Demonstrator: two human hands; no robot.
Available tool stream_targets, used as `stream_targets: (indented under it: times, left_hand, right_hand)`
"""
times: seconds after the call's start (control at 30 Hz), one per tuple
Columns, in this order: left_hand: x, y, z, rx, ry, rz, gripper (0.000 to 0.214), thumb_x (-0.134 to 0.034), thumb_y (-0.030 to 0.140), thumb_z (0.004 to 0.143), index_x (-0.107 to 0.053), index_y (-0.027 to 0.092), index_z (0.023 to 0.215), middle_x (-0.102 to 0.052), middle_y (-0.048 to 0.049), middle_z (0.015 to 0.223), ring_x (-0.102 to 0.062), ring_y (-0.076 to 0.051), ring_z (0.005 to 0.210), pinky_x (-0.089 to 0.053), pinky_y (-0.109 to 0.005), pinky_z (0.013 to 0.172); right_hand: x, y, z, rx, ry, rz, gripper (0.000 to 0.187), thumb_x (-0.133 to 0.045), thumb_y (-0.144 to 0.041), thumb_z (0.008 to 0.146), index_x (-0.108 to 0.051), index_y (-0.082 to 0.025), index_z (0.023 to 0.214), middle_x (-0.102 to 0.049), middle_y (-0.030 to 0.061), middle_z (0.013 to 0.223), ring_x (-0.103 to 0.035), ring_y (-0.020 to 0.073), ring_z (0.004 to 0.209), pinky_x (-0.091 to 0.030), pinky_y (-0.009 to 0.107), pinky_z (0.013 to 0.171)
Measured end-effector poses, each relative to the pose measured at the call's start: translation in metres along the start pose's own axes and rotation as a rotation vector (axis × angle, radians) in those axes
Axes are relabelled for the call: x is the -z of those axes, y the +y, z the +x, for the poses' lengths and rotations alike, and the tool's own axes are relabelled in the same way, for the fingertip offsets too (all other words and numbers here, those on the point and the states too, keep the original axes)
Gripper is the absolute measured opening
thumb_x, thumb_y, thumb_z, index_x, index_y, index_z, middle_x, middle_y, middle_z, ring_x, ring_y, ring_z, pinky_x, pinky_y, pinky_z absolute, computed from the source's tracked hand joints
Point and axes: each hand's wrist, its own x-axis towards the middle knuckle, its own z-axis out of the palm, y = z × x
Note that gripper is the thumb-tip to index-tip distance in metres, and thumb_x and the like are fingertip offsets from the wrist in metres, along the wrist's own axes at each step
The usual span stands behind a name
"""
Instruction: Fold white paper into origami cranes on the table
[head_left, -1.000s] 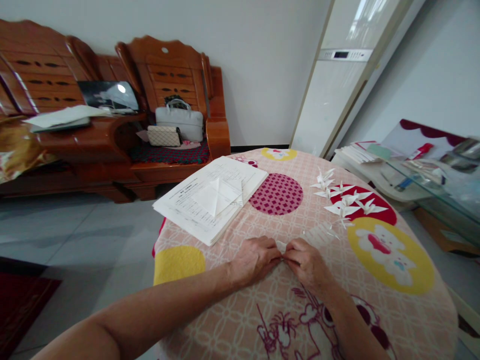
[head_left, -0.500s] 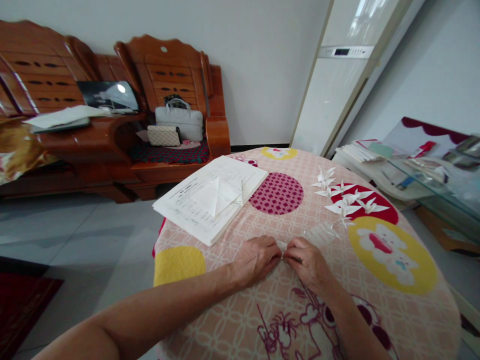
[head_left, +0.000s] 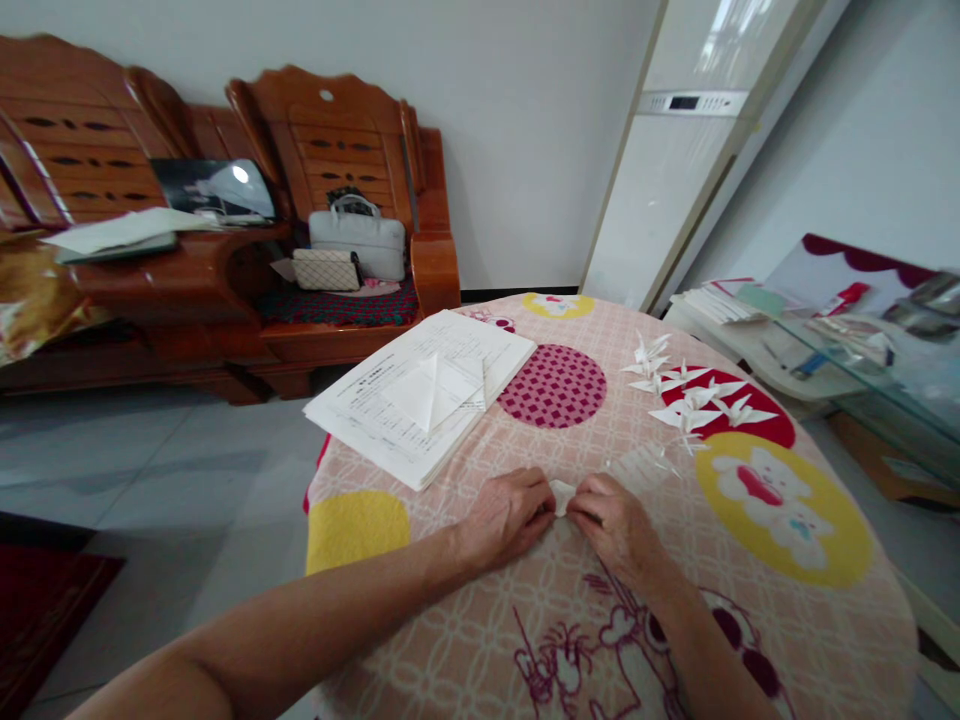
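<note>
Between my hands, low over the tablecloth, is a small folded piece of white paper (head_left: 562, 496). My left hand (head_left: 514, 513) pinches its left side, fingers closed. The right edge is pinched by my right hand (head_left: 611, 520), also closed; the fingertips cover much of the paper. Several folded white paper cranes (head_left: 697, 402) rest at the right of the table. Close to my right hand lies a clear plastic packet (head_left: 643, 472) with thin white pieces beside it. A stack of printed sheets (head_left: 390, 440) sits at the left, with creased white paper (head_left: 430, 392) on top.
The round table (head_left: 480, 620) has a pink patterned cloth. Behind it stand a wooden sofa (head_left: 330, 130) with a grey handbag (head_left: 358, 243) and a tall white air conditioner (head_left: 660, 170). At the right is a glass-edged side table (head_left: 877, 385) with papers and clutter.
More of the white paper shows between my fingertips now, with my hands slightly shifted around it. The cranes and the printed sheets stay where they were.
</note>
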Motion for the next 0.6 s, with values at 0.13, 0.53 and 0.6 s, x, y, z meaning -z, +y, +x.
stream_targets:
  times: [0.13, 0.53, 0.6]
  left_hand:
    - [0.0, -0.002, -0.001, 0.031, 0.022, -0.068, 0.005, -0.056, 0.018, 0.085, -0.06, 0.016, 0.082, -0.059, -0.0025, 0.087, -0.055, -0.014, 0.083, -0.042, -0.023, 0.072]
    - [-0.003, -0.002, 0.001, 0.114, -0.004, 0.001, 0.009, -0.053, 0.019, 0.087, -0.054, 0.016, 0.078, -0.055, -0.0033, 0.09, -0.054, -0.014, 0.081, -0.045, -0.025, 0.072]
    - [-0.004, -0.002, 0.002, 0.118, -0.015, 0.03, 0.01, -0.051, 0.019, 0.088, -0.053, 0.016, 0.079, -0.055, -0.0038, 0.092, -0.054, -0.014, 0.082, -0.046, -0.026, 0.074]
  right_hand:
    - [-0.001, -0.003, 0.002, -0.034, 0.014, 0.002, 0.021, -0.056, -0.004, 0.083, -0.064, -0.016, 0.067, -0.058, 0.0049, 0.077, -0.053, 0.0182, 0.078, -0.041, 0.028, 0.071]
    - [-0.003, -0.01, 0.006, -0.121, 0.031, -0.04, 0.022, -0.054, -0.002, 0.08, -0.057, -0.016, 0.064, -0.055, 0.0045, 0.073, -0.051, 0.0182, 0.077, -0.038, 0.028, 0.069]
    - [-0.003, -0.011, 0.006, -0.129, 0.031, -0.05, 0.022, -0.053, -0.003, 0.081, -0.057, -0.016, 0.064, -0.055, 0.0045, 0.073, -0.051, 0.0183, 0.077, -0.038, 0.028, 0.069]
